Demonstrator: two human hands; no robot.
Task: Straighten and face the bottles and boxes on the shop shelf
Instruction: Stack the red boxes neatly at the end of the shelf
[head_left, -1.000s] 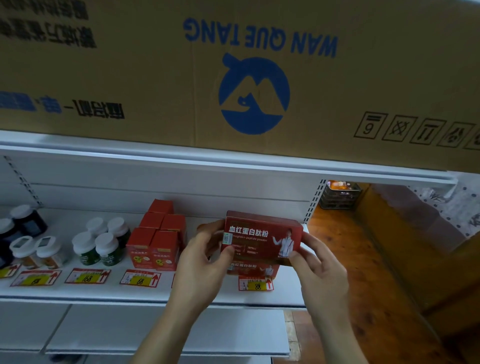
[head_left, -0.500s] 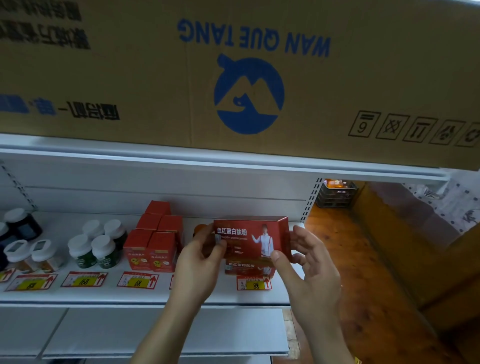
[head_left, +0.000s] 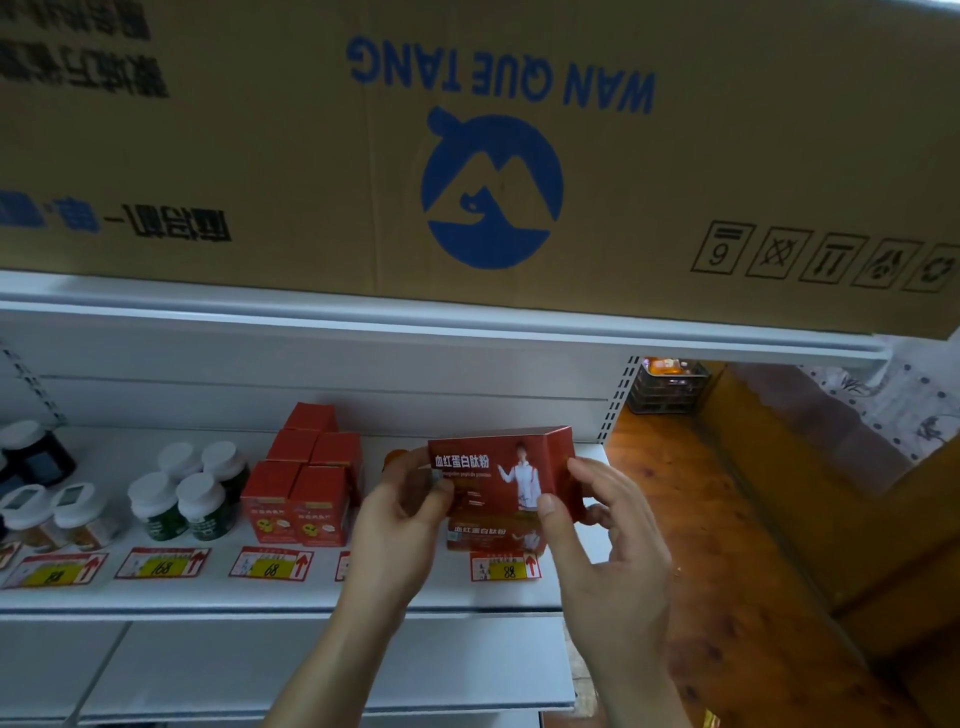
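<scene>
I note a red box (head_left: 501, 470) held in front of the white shelf (head_left: 311, 597), directly above a matching box (head_left: 493, 535) lying at the shelf's right end. The left hand (head_left: 400, 525) pinches its left edge, thumb on the face. The right hand (head_left: 602, 545) pinches its right end, remaining fingers apparently spread, though blurred. Small red boxes (head_left: 301, 499) and green bottles (head_left: 182, 499) stand left of the held box.

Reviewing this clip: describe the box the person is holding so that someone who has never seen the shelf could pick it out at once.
Under the big cardboard carton, at the right end of the white shelf, the left hand and right hand hold a wide red box just above a matching box. Unlike the small red cartons to its left, its front shows a white-coated figure.
</scene>
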